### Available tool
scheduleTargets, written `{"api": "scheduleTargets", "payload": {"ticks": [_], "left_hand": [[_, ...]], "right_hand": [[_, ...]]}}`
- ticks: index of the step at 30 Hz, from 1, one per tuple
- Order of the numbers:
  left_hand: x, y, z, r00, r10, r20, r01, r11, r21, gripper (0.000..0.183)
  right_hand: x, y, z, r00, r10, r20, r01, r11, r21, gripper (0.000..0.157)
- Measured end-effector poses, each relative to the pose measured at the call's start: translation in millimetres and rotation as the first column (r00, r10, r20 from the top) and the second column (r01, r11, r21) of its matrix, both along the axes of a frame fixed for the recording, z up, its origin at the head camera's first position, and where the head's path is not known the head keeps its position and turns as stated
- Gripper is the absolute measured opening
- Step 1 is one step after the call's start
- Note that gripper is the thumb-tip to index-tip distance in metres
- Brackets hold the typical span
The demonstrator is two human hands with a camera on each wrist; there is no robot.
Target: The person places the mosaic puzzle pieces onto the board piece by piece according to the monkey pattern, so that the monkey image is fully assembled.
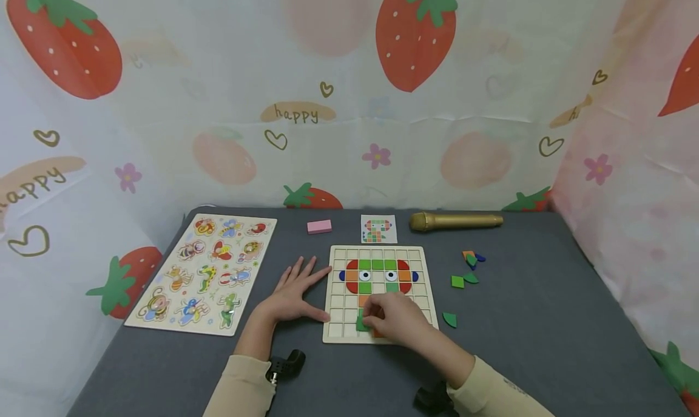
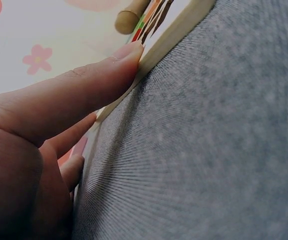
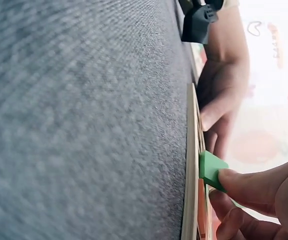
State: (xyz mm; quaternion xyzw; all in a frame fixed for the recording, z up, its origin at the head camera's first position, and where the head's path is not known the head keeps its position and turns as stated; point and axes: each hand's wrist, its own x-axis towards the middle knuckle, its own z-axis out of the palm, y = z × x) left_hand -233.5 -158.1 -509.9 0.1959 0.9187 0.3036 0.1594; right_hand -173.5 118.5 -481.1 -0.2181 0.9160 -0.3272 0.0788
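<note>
A wooden grid board (image 1: 335,308) lies on the dark grey cloth, with coloured tiles forming a face with two round eyes. My left hand (image 1: 288,298) is spread flat at its left side; thumb and forefinger touch the edge. In the left wrist view the thumb (image 2: 84,92) presses against the board's side. Over the lower middle of the board, my right hand (image 1: 401,320) pinches a green square tile (image 3: 212,168) between thumb and fingers. That tile stands tilted on the board, beside an orange tile (image 3: 201,205). The right hand covers several lower squares in the head view.
Loose tiles, among them a green square (image 1: 457,281) and a green quarter-round (image 1: 449,320), lie right of the board. Behind it are a pattern card (image 1: 378,239), a gold microphone (image 1: 459,221) and a pink block (image 1: 319,227). An insect picture board (image 1: 185,277) lies left.
</note>
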Motion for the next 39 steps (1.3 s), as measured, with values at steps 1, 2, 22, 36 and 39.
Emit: {"api": "scheduleTargets", "payload": {"ticks": [1, 2, 22, 36, 39], "left_hand": [[0.0, 0.0, -0.1, 1.000, 0.001, 0.001, -0.001, 1.000, 0.002, 0.106], [0.0, 0.1, -0.1, 1.000, 0.003, 0.002, -0.003, 1.000, 0.004, 0.106], [0.9, 2.0, 2.8, 1.000, 0.012, 0.014, -0.012, 1.000, 0.009, 0.107], [1.0, 0.7, -1.6, 1.000, 0.007, -0.003, -0.007, 1.000, 0.015, 0.108], [1.1, 0.9, -1.5, 1.000, 0.006, -0.002, -0.006, 1.000, 0.016, 0.108]], "right_hand": [[0.3, 0.4, 0.7, 1.000, 0.001, 0.001, -0.001, 1.000, 0.007, 0.011], [0.5, 0.8, 1.3, 1.000, 0.003, 0.003, -0.003, 1.000, 0.013, 0.011], [2.1, 3.9, 3.1, 0.998, 0.066, 0.000, -0.066, 0.995, 0.072, 0.005], [6.0, 53.3, 7.6, 0.991, -0.127, -0.031, 0.129, 0.989, 0.073, 0.007], [6.5, 71.3, 9.7, 0.984, -0.181, -0.001, 0.180, 0.980, 0.087, 0.008]]}}
